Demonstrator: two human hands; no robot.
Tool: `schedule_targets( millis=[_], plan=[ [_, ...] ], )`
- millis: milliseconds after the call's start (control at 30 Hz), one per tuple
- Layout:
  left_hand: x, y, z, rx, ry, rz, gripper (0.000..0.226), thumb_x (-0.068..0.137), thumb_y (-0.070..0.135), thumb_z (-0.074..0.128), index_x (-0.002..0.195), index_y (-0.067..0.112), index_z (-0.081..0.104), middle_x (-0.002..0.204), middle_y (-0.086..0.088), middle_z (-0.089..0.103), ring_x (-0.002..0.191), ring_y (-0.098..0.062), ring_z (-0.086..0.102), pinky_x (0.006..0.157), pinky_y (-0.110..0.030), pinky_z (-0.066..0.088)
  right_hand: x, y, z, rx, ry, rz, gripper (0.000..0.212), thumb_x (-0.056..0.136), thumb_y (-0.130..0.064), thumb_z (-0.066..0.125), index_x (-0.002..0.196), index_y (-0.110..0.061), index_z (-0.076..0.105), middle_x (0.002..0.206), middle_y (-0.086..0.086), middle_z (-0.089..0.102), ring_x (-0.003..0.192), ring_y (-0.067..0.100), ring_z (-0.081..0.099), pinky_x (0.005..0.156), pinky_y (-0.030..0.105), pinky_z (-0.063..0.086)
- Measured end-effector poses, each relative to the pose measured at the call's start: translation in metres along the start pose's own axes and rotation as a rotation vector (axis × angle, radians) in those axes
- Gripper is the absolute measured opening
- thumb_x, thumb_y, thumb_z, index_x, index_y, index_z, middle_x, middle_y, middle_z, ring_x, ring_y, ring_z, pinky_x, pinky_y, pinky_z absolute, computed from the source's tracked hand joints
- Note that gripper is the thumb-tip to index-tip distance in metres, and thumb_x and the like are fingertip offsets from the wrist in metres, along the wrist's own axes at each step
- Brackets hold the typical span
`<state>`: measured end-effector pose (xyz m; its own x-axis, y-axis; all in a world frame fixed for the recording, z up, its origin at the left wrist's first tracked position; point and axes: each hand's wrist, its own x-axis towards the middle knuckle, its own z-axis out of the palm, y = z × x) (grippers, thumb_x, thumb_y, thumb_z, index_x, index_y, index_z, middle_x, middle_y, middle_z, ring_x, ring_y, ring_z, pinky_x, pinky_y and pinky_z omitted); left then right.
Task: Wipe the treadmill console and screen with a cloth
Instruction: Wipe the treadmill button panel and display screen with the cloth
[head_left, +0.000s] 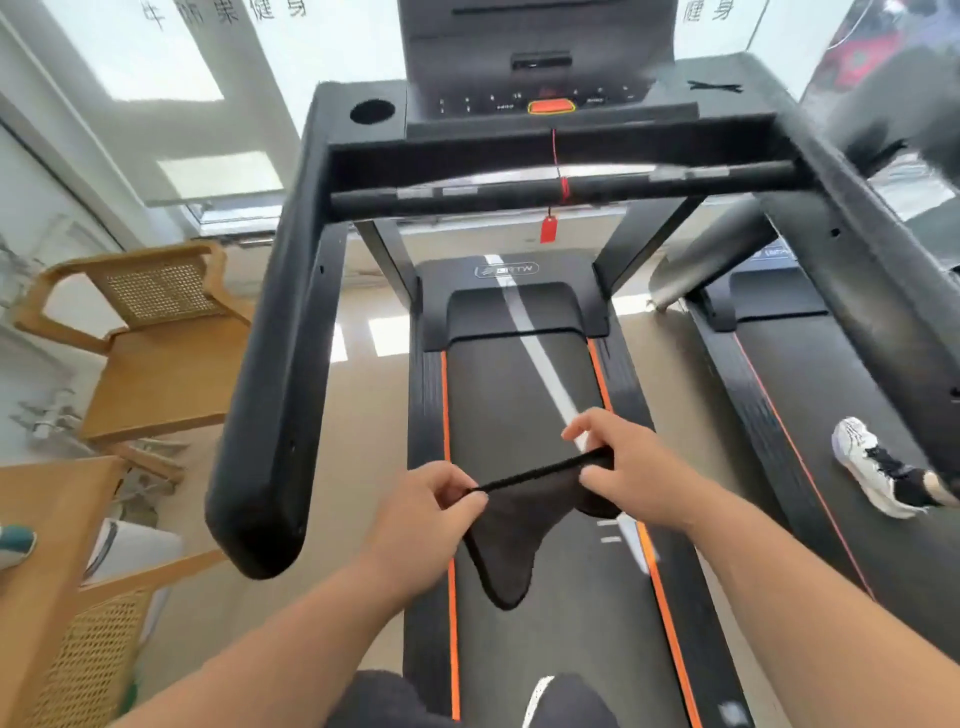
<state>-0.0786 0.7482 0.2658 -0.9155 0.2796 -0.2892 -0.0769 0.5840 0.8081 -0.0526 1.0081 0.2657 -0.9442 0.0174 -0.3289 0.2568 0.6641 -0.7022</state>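
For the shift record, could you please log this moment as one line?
stage: cloth prep | left hand: pinching cloth edge | right hand: pinching other edge | cloth: stretched, hanging | console: untouched

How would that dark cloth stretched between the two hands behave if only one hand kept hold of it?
Probably floppy: the dark cloth sags in a loose drape below the edge pulled between the left hand and right hand. It looks light, since fingertip pinches alone hold it up. Its rough-looking weave suggests it would not easily slip from a grip.

Black cloth (511, 530); black belt (524, 395), orange edges; red tag (548, 229).
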Motion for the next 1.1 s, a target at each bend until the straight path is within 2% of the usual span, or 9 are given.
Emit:
schedule_targets(
  millis=[167,233,367,467,633,700,800,900,1100],
  plan=[
    [0.037,0.088,-0.034,0.013,0.130,0.030,0.016,0.090,0.022,0.070,0.075,0.025,0.067,0.072,0.010,0.068,0.070,-0.005,0.062,0.067,-0.026,0.049,0.016,-0.025,-0.075,-0.059,0.054,-0.065,0.035,0.086,-0.013,0.069,0.079,-0.047,0.063,0.087,-0.026,0.067,0.086,0.002,0.064,0.073,0.024,0.050],
    [0.060,0.119,-0.047,0.016,0.224,0.068,0.020,0.090,0.022,0.070,0.072,0.028,0.064,0.067,0.016,0.064,0.067,-0.003,0.059,0.065,-0.025,0.046,0.035,-0.029,-0.100,-0.066,0.151,-0.079,0.036,0.086,-0.018,0.076,0.073,-0.049,0.062,0.081,-0.020,0.067,0.083,0.001,0.063,0.076,0.025,0.046],
    [0.114,0.159,-0.061,0.020,0.304,0.138,0.013,0.088,0.023,0.072,0.078,0.027,0.066,0.077,0.008,0.066,0.079,-0.011,0.062,0.071,-0.026,0.047,0.078,-0.048,-0.144,-0.097,0.417,-0.035,0.014,0.091,-0.026,0.074,0.082,-0.034,0.068,0.072,-0.014,0.056,0.078,0.017,0.056,0.070,0.032,0.036],
    [0.160,0.176,-0.066,-0.035,0.296,0.163,0.015,0.089,0.021,0.071,0.076,0.026,0.066,0.071,0.009,0.063,0.071,-0.008,0.059,0.067,-0.024,0.044,0.119,-0.078,-0.169,-0.031,0.662,-0.040,0.005,0.098,-0.022,0.063,0.094,-0.023,0.065,0.069,-0.013,0.058,0.075,0.023,0.053,0.066,0.034,0.031],
    [0.265,0.194,-0.086,-0.170,0.181,0.182,0.010,0.082,0.032,0.070,0.077,0.022,0.070,0.072,0.001,0.072,0.072,-0.020,0.068,0.075,-0.043,0.057,0.222,-0.134,-0.207,0.151,0.925,-0.149,0.005,0.100,-0.014,0.057,0.104,-0.017,0.059,0.087,-0.004,0.066,0.086,0.027,0.063,0.075,0.036,0.042],
    [0.309,0.202,-0.101,-0.225,0.148,0.176,0.011,0.081,0.032,0.069,0.079,0.022,0.069,0.074,-0.003,0.073,0.074,-0.023,0.070,0.075,-0.047,0.058,0.267,-0.156,-0.220,0.185,0.963,-0.160,0.005,0.100,-0.014,0.056,0.103,-0.018,0.058,0.098,0.001,0.070,0.092,0.025,0.066,0.081,0.037,0.046],
    [0.366,0.210,-0.126,-0.222,0.122,0.164,0.009,0.086,0.022,0.072,0.078,0.021,0.068,0.071,0.002,0.071,0.069,-0.019,0.067,0.069,-0.037,0.057,0.330,-0.182,-0.230,0.274,0.970,-0.111,0.009,0.102,-0.016,0.054,0.098,-0.024,0.052,0.096,-0.003,0.069,0.090,0.018,0.064,0.080,0.030,0.042],
    [0.418,0.213,-0.149,-0.136,0.137,0.162,0.009,0.083,0.027,0.073,0.076,0.026,0.067,0.071,0.007,0.071,0.073,-0.018,0.069,0.077,-0.041,0.058,0.385,-0.195,-0.231,0.358,0.960,-0.052,0.007,0.103,-0.025,0.057,0.098,-0.028,0.053,0.092,-0.010,0.067,0.091,0.018,0.065,0.085,0.040,0.050],
    [0.479,0.193,-0.174,-0.010,0.164,0.074,0.014,0.085,0.025,0.075,0.076,0.029,0.064,0.075,0.010,0.071,0.076,-0.013,0.068,0.079,-0.034,0.054,0.455,-0.195,-0.218,0.222,0.817,-0.061,0.007,0.097,-0.023,0.064,0.103,-0.025,0.060,0.104,-0.010,0.067,0.099,0.011,0.059,0.090,0.031,0.044]
  ],
)
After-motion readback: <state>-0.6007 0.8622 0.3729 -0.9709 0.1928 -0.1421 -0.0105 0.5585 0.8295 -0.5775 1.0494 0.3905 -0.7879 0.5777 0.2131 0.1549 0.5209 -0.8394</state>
